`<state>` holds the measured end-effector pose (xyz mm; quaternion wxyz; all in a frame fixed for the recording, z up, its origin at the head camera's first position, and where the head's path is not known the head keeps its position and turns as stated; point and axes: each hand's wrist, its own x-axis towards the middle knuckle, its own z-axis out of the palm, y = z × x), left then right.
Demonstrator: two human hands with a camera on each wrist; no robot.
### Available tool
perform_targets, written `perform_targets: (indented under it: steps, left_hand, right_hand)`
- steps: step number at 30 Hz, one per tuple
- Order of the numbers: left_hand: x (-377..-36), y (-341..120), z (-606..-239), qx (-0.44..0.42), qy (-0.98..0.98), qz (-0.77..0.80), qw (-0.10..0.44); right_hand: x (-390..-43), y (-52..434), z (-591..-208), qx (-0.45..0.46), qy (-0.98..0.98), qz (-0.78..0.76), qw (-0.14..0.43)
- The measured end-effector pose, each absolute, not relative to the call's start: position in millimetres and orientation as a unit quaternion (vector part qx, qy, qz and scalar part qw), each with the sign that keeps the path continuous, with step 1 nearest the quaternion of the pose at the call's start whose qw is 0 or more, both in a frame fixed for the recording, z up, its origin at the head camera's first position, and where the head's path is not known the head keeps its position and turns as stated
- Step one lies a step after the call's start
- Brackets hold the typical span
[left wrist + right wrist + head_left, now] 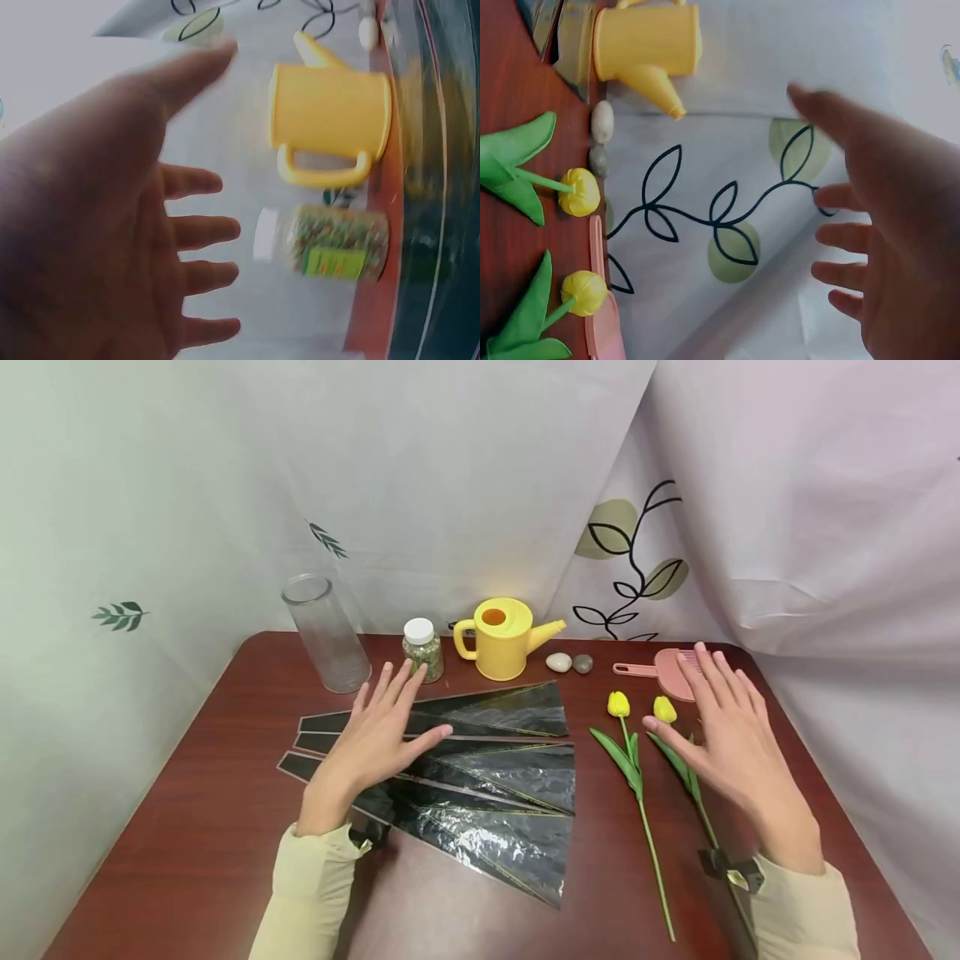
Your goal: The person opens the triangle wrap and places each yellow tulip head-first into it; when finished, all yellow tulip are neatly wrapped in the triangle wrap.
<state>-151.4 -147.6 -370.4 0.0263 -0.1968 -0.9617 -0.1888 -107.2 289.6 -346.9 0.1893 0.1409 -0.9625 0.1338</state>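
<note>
My left hand [378,735] hovers flat, fingers spread, over the narrow ends of three black cone-shaped wrapping sleeves [495,781] fanned out on the table; it holds nothing. My right hand [723,731] is also flat and spread, above the right one of two yellow tulips [663,710], with the other tulip [618,704] just left of it. In the wrist views both palms [97,225] [900,225] are open and empty.
Along the back of the red-brown table [187,843] stand a clear glass cylinder vase [324,633], a small white-capped jar [422,647], a yellow watering can [501,637], two pebbles [568,662] and a pink scoop [663,670]. Curtains close in behind and at both sides.
</note>
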Motion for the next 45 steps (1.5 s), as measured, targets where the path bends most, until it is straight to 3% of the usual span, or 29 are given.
perform_targets:
  steps: [12,19,26,45]
  left_hand:
    - [-214.1,-57.9,-389.7,-0.298,-0.940,-0.153,0.064]
    - [-240.8,-16.6,-418.0,-0.310,-0.936,-0.161,0.038]
    - [-245.9,-8.2,-431.6,-0.301,-0.938,-0.171,0.007]
    - [-247.8,15.4,-434.6,-0.319,-0.924,-0.203,0.047]
  right_hand:
    - [-50.6,270.1,-371.0,0.034,-0.947,0.260,0.187]
    - [-39.1,253.7,-409.4,-0.026,-0.951,0.271,0.149]
    - [-41.8,245.7,-427.7,-0.079,-0.960,0.267,0.031]
    - [-42.8,253.4,-424.5,-0.119,-0.966,0.230,0.016]
